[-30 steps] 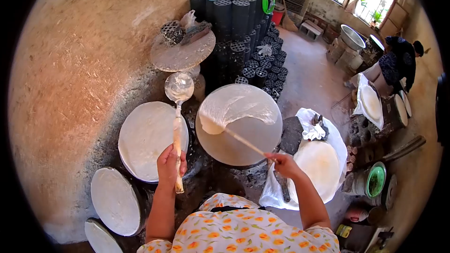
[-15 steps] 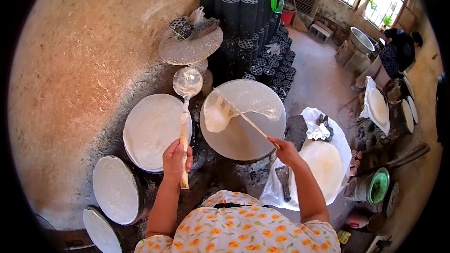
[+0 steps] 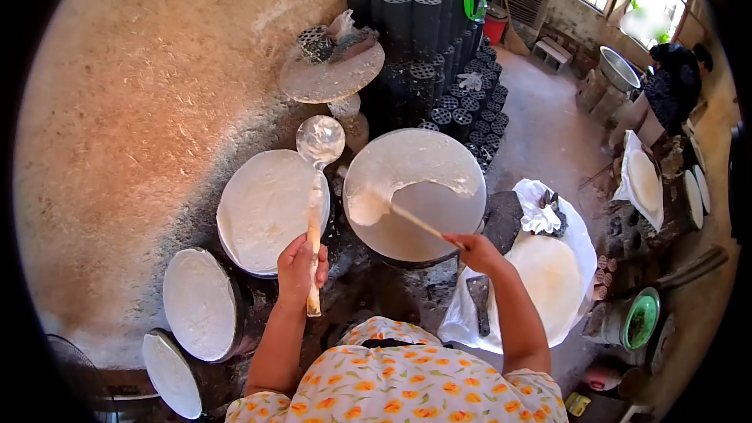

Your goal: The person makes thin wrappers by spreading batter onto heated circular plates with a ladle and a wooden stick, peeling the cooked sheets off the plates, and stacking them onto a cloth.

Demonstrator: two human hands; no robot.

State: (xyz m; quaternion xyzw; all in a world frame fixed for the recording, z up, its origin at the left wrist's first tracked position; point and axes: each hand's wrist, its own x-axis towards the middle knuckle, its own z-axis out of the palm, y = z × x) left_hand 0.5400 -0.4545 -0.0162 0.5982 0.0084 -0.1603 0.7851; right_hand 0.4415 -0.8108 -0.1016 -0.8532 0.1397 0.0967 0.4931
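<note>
My left hand [image 3: 301,270] is closed round the wooden handle of a ladle [image 3: 320,141], held upright with its batter-smeared metal bowl at the top. In my right hand [image 3: 479,254] is the thin stick of a spreader [image 3: 419,223]. Its pale, blurred head lies at the left side of a round griddle [image 3: 431,223]. White batter [image 3: 411,155] coats the far and left parts of that griddle, while its near middle shows bare grey. Just left of the ladle's handle, a second griddle carries a full white sheet [image 3: 262,204].
Two more white-coated griddles [image 3: 200,304] [image 3: 172,374] stand at lower left. On my right, a thin flatbread [image 3: 544,278] lies on white plastic [image 3: 462,317]. Stacked coal briquettes [image 3: 411,27] rise behind the griddles. Another person [image 3: 674,86] bends at the far right.
The spreader's head has swept down along the griddle's left side, and the batter band there looks wider. The left hand keeps the ladle upright; the whole view has shifted slightly.
</note>
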